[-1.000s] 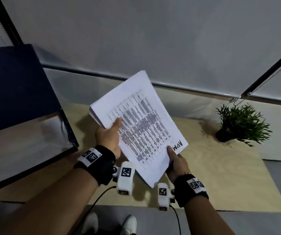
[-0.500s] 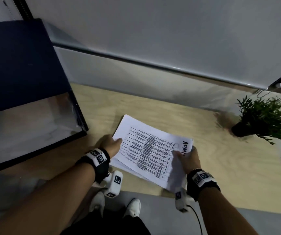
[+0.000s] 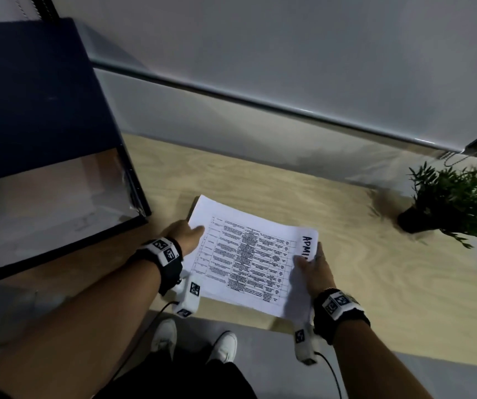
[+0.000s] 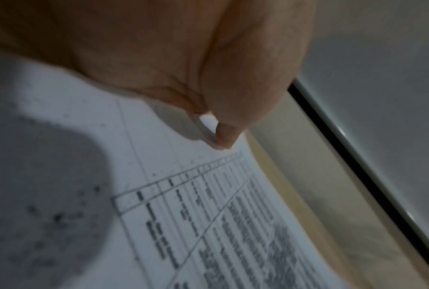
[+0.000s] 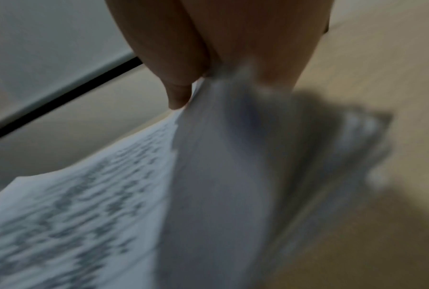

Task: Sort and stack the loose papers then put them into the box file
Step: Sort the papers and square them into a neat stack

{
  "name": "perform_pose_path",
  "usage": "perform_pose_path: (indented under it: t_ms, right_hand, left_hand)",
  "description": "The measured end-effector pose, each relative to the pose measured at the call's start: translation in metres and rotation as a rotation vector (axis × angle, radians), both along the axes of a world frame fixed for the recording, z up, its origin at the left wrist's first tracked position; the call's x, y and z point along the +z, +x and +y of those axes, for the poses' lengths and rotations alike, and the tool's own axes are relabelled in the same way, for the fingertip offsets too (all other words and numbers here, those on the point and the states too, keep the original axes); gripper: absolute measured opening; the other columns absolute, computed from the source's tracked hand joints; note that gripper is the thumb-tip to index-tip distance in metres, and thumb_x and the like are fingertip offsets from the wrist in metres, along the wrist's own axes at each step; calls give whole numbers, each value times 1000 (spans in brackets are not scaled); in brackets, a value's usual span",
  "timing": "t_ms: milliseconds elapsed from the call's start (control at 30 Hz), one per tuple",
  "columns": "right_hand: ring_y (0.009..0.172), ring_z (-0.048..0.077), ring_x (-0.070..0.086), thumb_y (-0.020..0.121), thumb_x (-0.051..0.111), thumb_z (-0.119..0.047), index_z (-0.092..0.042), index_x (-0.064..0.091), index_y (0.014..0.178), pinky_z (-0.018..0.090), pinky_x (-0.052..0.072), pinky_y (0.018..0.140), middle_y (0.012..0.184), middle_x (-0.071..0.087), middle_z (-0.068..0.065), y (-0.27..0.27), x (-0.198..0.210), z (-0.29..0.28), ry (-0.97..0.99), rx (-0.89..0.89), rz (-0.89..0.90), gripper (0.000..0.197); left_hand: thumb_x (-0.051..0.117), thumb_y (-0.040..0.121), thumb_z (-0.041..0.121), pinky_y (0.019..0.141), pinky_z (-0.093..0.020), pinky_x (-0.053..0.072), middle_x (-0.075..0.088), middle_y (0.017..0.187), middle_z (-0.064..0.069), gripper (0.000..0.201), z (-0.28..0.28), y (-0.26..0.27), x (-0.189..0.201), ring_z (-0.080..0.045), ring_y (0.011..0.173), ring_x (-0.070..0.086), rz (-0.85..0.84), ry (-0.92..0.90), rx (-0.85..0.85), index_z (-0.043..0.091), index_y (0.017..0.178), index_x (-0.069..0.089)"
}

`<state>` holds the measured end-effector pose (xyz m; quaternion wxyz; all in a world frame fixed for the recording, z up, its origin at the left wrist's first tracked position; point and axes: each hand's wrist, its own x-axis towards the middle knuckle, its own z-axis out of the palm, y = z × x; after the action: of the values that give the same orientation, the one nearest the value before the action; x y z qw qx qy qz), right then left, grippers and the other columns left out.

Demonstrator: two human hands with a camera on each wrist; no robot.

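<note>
A stack of white papers (image 3: 249, 257), its top sheet printed with a table and hand-lettered at one end, lies low over the wooden table (image 3: 375, 283) near its front edge. My left hand (image 3: 187, 236) grips the stack's left edge, thumb on top. My right hand (image 3: 313, 266) pinches the right end, where the sheets bend upward. In the left wrist view the thumb (image 4: 223, 136) presses on the papers (image 4: 208, 224). The right wrist view shows the papers (image 5: 109, 205) pinched and curling, blurred. The dark blue box file (image 3: 44, 168) lies open at the left.
A small potted plant (image 3: 450, 203) stands at the table's right rear. A grey wall and ledge (image 3: 260, 105) run behind the table. My white shoes (image 3: 194, 339) show below the front edge, on the grey floor.
Both hands have brought the stack down from an upright, raised hold to lie nearly flat over the table. The head view has tilted downward.
</note>
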<state>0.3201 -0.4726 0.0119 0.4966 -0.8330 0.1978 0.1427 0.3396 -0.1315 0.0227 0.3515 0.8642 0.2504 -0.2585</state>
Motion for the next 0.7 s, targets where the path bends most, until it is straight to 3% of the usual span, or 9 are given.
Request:
perform_pose_path:
  t_ms: [67, 133, 233, 333, 433, 533, 633, 667, 700]
  right_hand:
    - [133, 25, 43, 91, 65, -33, -19, 16, 152, 38, 36, 107, 145, 40, 5, 1, -7, 1, 70, -143, 75, 80]
    - [117, 22, 54, 74, 78, -49, -18, 44, 132, 42, 43, 106, 130, 53, 4, -1, -19, -9, 14, -217, 104, 74]
    - [88, 26, 67, 83, 72, -21, -7, 65, 106, 40, 55, 80, 105, 71, 13, -4, -5, -6, -67, -125, 41, 28]
    - [86, 30, 64, 89, 65, -15, -9, 61, 99, 41, 52, 75, 97, 68, 13, 11, 38, 9, -125, -157, -190, 12]
    - [85, 26, 63, 90, 61, -8, -7, 55, 101, 37, 54, 74, 95, 66, 9, 27, 84, 21, 22, -249, -477, 13]
    - [79, 5, 61, 90, 57, 1, -7, 50, 104, 22, 52, 71, 94, 64, 2, 23, 110, 28, 165, -313, -674, 17]
    - [78, 1, 60, 86, 65, -2, -3, 53, 110, 15, 49, 69, 101, 64, 8, 5, 99, 27, 112, -281, -613, 27]
    - [78, -2, 61, 83, 69, -1, -4, 53, 113, 12, 49, 70, 102, 65, 10, -3, 95, 28, 120, -275, -585, 34]
    - [77, -6, 62, 80, 73, 0, -4, 52, 114, 10, 48, 70, 101, 65, 9, -9, 93, 29, 136, -278, -564, 40]
  left_hand:
    - [48, 86, 58, 87, -34, 53, 65, 101, 1, 50, 1, -10, -10, -27, 96, 66, -37, -11, 12, 12, 103, 60]
    - [56, 84, 55, 89, -37, 54, 70, 110, 1, 44, 3, -17, -13, -25, 99, 66, -132, -51, 72, 18, 108, 62]
    - [60, 94, 27, 78, -24, 46, 67, 112, -1, 27, -13, -21, 11, -19, 95, 62, -384, -128, 170, 11, 116, 60]
    - [57, 96, 17, 75, -15, 39, 67, 112, -6, 29, -34, -19, 56, -18, 96, 61, -676, -197, 217, 3, 121, 56]
    - [57, 95, 10, 66, -7, 42, 67, 94, 5, 13, -41, -12, 94, -3, 82, 61, -923, -331, 261, 6, 107, 55]
    - [57, 95, 5, 79, -9, 45, 62, 99, 15, 20, -38, -9, 109, 10, 87, 60, -1074, -391, 264, 10, 113, 52]
    - [63, 90, 4, 92, -25, 48, 63, 111, -2, 33, -31, -18, 90, -5, 104, 61, -1026, -439, 282, 8, 119, 47]
    - [67, 88, 6, 94, -27, 49, 61, 111, -5, 37, -30, -22, 84, -5, 106, 60, -999, -437, 288, 9, 118, 46]
    - [71, 86, 8, 93, -19, 47, 60, 109, -1, 42, -30, -25, 81, 4, 103, 58, -976, -428, 304, 10, 118, 44]
